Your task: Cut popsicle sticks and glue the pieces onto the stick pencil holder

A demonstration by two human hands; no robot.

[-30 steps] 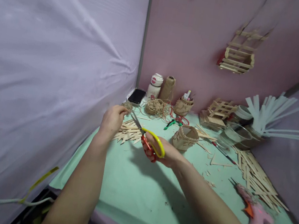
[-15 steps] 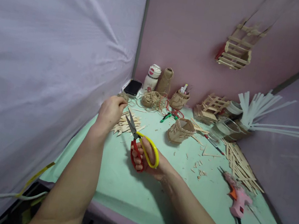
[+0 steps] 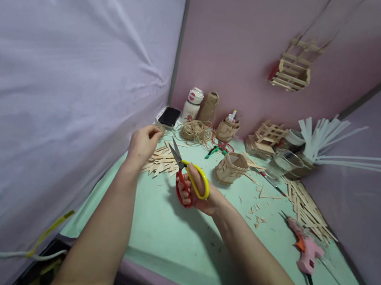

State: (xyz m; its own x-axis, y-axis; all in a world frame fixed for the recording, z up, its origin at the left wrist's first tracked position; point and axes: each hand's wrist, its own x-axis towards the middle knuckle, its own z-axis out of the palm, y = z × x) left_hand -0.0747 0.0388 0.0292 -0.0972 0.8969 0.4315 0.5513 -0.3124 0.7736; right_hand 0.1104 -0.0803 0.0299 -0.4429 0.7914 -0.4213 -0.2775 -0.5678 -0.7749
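Observation:
My right hand (image 3: 199,195) grips a pair of scissors (image 3: 182,164) with one yellow and one red handle. Their blades stand slightly apart and point up and to the left. My left hand (image 3: 143,146) is closed in a pinch near the back left of the table; whatever is between its fingertips is too small or hidden to make out. Beside and partly behind it lies a pile of cut wooden sticks (image 3: 163,160). A small hexagonal wooden pot (image 3: 230,169) stands to the right of the scissors.
Along the back are a phone (image 3: 170,117), a white bottle (image 3: 192,106), twine (image 3: 194,131), green-handled pliers (image 3: 215,151) and a pen holder (image 3: 227,130). On the right lie long sticks (image 3: 307,210), a plastic cup (image 3: 284,164) and a pink glue gun (image 3: 307,251) with its cord.
The view has shifted slightly. The scissors in my right hand have moved a little up and to the right, away from my left hand, which keeps its pinch.

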